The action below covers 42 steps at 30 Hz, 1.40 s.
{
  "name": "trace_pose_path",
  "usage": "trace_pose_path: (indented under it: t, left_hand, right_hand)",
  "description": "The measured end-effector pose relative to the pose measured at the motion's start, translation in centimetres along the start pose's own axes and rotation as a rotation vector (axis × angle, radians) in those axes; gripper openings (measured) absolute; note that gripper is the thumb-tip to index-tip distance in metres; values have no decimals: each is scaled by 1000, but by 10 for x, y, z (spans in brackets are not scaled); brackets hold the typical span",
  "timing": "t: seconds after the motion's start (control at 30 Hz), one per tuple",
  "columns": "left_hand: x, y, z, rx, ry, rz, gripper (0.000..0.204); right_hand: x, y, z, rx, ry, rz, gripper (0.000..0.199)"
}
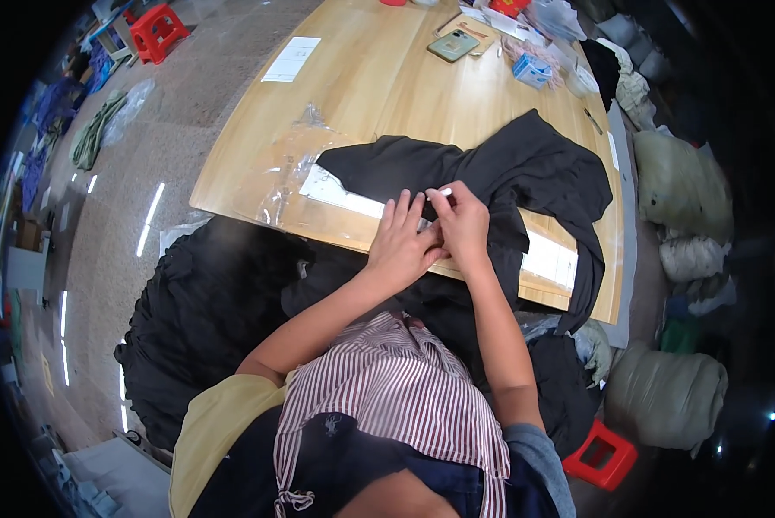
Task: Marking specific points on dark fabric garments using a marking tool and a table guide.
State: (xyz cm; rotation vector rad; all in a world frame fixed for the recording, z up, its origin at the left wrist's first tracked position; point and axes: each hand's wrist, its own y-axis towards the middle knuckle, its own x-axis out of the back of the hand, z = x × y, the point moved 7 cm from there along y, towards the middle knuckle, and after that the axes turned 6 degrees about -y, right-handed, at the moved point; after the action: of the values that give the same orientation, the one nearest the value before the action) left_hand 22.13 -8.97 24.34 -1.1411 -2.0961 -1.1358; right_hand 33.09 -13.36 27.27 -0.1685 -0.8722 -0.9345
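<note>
A black cloth garment [499, 164] lies spread over the near part of the wooden table. My left hand [400, 242] presses down at its near edge, fingers stretched out, close to a white paper strip [340, 192]. Touching it on the right is my right hand [463, 224], whose fingers are closed round a small white stick [444, 193] that looks like chalk or a marker. What lies beneath both palms is hidden. Another white paper piece [550, 259] with printed lines shows under the garment on the right, beside a hanging black flap.
Clear plastic film [288, 177] lies on the table's left. At the far right sit a phone [453, 46], a blue packet [532, 71] and papers. Black fabric [206, 319] is heaped below the table edge. Stuffed sacks [685, 186] and a red stool [601, 456] stand right.
</note>
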Motion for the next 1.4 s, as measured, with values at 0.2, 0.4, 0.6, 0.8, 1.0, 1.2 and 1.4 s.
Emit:
trace_pose_path:
  t: [0.2,0.4,0.6,0.8,1.0,1.2,1.4]
  left_hand:
    - [-6,-1,4,-83,-65,-43,47]
    - [-10,1,8,-50,-173,59,45]
    - [-4,8,-7,-57,-35,-93,35]
    - [-9,81,-9,-142,64,100,37]
    - [-42,136,-8,68,111,449,96]
    - [-17,165,-39,-166,11,161,24]
    - [281,137,47,104,-294,-822,17]
  right_hand:
    - [-35,6,46,245,51,195,14]
    - [-50,9,55,384,-170,168,13]
    - [-25,21,5,-88,581,65,21]
    - [27,-75,-40,-142,670,-1,15]
    - [-3,-168,-80,-304,661,202,14]
    - [-81,-212,-147,-314,513,415,13]
    - [-74,-205,-157,-323,506,427,20]
